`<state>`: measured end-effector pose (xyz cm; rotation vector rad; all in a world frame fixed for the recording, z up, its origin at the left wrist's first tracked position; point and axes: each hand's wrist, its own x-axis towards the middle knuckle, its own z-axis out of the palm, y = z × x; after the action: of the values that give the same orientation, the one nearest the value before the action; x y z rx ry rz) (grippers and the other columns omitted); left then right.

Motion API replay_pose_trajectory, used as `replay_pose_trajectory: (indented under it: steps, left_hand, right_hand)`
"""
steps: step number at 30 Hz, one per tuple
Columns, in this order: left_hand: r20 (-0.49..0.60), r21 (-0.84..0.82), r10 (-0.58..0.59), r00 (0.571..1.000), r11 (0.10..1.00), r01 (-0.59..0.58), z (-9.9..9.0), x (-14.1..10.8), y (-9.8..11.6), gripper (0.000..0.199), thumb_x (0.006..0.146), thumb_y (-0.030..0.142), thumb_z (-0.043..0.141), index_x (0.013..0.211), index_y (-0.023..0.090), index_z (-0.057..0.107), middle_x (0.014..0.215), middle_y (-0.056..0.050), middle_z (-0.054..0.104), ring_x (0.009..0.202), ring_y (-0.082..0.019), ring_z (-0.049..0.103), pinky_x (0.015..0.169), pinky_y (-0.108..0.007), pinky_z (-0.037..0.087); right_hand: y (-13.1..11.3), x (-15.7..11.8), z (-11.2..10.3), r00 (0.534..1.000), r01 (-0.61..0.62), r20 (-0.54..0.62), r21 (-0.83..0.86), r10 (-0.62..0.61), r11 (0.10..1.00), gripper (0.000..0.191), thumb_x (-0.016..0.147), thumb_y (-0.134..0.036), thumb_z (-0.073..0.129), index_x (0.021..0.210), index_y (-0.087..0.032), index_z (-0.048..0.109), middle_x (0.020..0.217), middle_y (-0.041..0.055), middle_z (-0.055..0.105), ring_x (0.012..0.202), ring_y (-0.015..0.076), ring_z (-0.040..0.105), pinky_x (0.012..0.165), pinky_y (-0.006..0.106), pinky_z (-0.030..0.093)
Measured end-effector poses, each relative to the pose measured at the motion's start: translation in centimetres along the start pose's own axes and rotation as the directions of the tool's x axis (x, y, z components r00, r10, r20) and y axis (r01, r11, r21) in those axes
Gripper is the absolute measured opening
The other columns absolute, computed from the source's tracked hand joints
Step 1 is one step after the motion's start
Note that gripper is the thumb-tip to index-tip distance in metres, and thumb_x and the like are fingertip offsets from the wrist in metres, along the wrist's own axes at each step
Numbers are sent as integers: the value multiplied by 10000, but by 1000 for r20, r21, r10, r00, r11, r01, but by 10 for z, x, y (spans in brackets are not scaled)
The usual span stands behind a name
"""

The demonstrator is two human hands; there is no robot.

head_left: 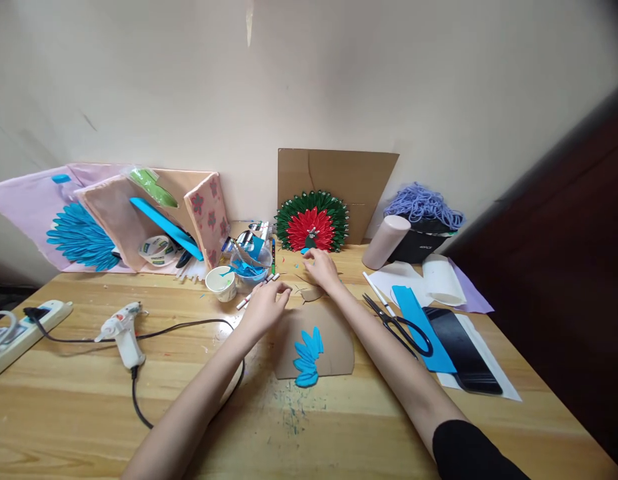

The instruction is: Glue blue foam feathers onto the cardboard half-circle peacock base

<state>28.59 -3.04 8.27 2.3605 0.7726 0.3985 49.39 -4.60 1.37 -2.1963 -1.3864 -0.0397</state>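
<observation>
My right hand (321, 268) reaches to the foot of the red and green petal fan (313, 220), its fingertips pinched close beside a small blue piece (305, 251). Whether they grip it is too small to tell. My left hand (267, 305) hovers over the table near the white and red markers (243, 301), fingers curled, with the fingertips partly hidden. Between my forearms lies a cardboard piece (333, 343) bearing several blue petals (305, 360) in a curved row. A smaller cardboard scrap (313, 294) sits just beyond it.
At left are a glue gun (126, 333) with its black cord, a power strip (29, 333), a paper cup (221, 284) and a tub of blue scraps (249, 268). On the right lie scissors (401, 327), blue strip (423, 333), phone (463, 350) and pink bottle (386, 243).
</observation>
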Motion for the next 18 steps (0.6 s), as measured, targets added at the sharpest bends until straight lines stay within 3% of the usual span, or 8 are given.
replay_pose_trajectory:
  steps: [4, 8, 12, 18]
  left_hand:
    - [14, -52, 44, 999, 998, -44, -13, -8, 4, 191, 797, 199, 493, 922, 179, 636, 954, -70, 677, 912, -223, 605, 793, -324, 444]
    - [-126, -36, 140, 982, 989, -146, -31, -14, 8, 256, 754, 99, 514, 961, 208, 619, 1004, -55, 637, 920, -202, 585, 729, -297, 466]
    - [-237, -91, 218, 947, 965, -245, -48, -16, 13, 220, 796, 116, 487, 945, 211, 617, 967, -47, 630, 894, -178, 583, 760, -302, 468]
    - [-200, -86, 164, 966, 979, -184, -42, -14, 15, 180, 847, 193, 457, 927, 202, 618, 944, -42, 643, 894, -177, 581, 789, -314, 448]
  right_hand:
    - [10, 9, 3, 1000, 19, 9, -89, -18, 996, 232, 789, -157, 538, 1016, -147, 590, 1045, 134, 606, 992, 256, 485, 852, 345, 382]
    - [13, 23, 14, 999, 34, 39, -158, -28, 987, 182, 818, -131, 485, 950, -132, 610, 996, 157, 605, 953, 256, 495, 794, 336, 395]
    - [14, 26, 12, 999, 35, 42, -194, -28, 980, 176, 836, -117, 444, 879, -115, 615, 966, 156, 607, 934, 243, 507, 782, 319, 389]
    - [19, 20, -4, 1000, 17, 1, -173, -17, 985, 187, 862, -203, 434, 955, -152, 588, 989, 107, 605, 969, 217, 504, 818, 290, 380]
